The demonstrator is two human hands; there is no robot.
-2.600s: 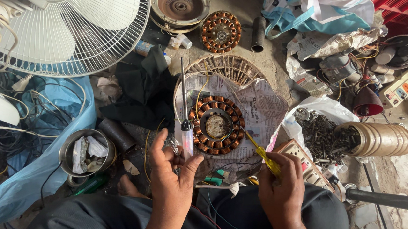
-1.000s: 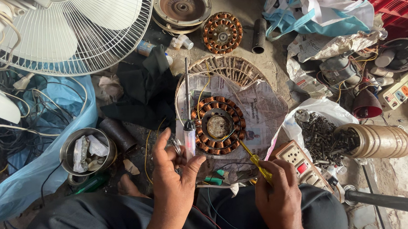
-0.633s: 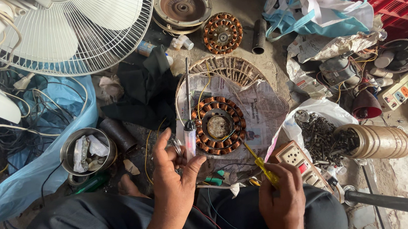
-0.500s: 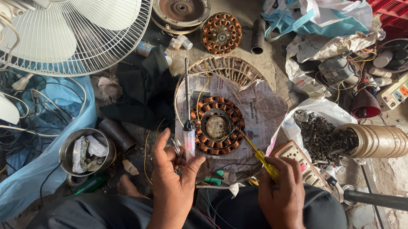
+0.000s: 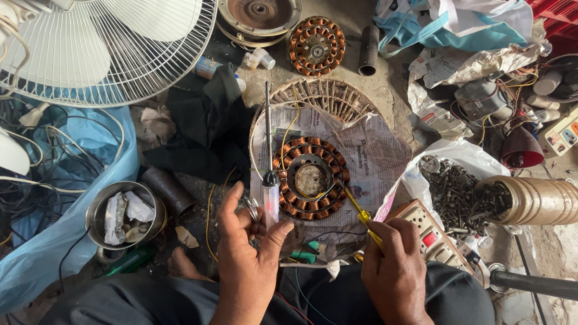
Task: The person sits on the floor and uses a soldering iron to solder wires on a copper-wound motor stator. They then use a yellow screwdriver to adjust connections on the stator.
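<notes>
A round copper-wound fan stator lies on a sheet of newspaper over a woven round stand. My left hand grips a clear-handled tester screwdriver, its shaft pointing away from me beside the stator's left rim. My right hand pinches a thin yellow probe whose tip touches the stator's lower right edge. Thin yellow wires run from the stator toward my hands.
A white fan guard fills the top left. A second stator and a motor cover lie beyond. A steel bowl sits left, a bag of screws, a tape roll and a meter right.
My left hand has lifted the tester screwdriver slightly closer to the stator. The yellow probe in my right hand shifted a little along the stator's lower right edge.
</notes>
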